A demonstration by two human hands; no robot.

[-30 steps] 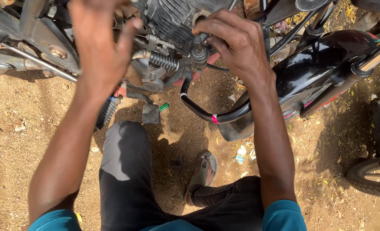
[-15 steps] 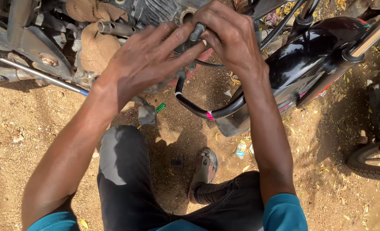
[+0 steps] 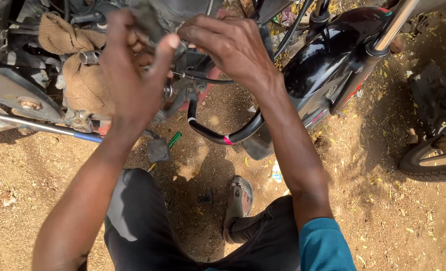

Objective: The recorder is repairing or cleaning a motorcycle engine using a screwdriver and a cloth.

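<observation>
Left hand (image 3: pixel 132 75) pinching a grey rag (image 3: pixel 145 22), right hand (image 3: pixel 228 42) curled on the metal engine (image 3: pixel 183 10) above a curved black tube (image 3: pixel 223 135).

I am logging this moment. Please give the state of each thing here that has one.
left hand: raised, pinching a grey part at the engine.
right hand: fingers curled at the same spot.
black hose: bent, hanging free.
brown cloth: stuffed against the engine.
green-handled tool: lying on dirt.

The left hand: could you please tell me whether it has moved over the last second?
Yes. The left hand has lifted off the right hand, leftward toward the brown cloth.
</observation>
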